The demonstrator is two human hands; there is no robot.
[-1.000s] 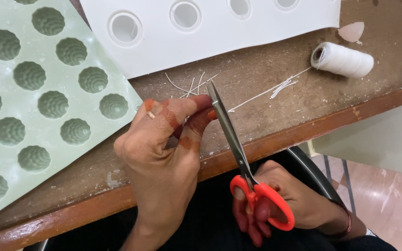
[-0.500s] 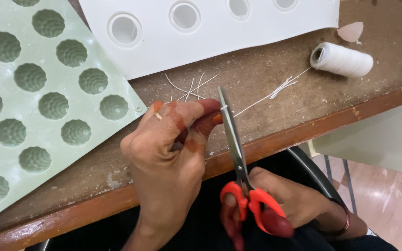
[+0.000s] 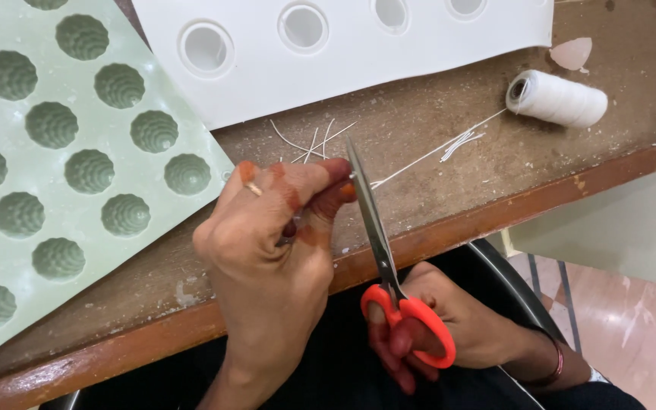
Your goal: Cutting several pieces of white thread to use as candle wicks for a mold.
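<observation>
Up close, worn wooden table (image 3: 434, 144), left hand (image 3: 271, 235) pinching thread (image 3: 427, 156), right hand (image 3: 449, 334) gripping scissors (image 3: 381, 243), tiled floor (image 3: 632, 311)

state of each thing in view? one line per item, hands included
left hand: fingertips pinched on taut thread, at the blades
right hand: fingers through the scissors' handles
scissors: blades closed, at the thread
thread: taut from spool to left hand
spool: on its side, partly unwound
cut pieces: loose on table
green mould: flat, cavities empty
white mould: flat, cavities empty
table: worn, dusty
</observation>
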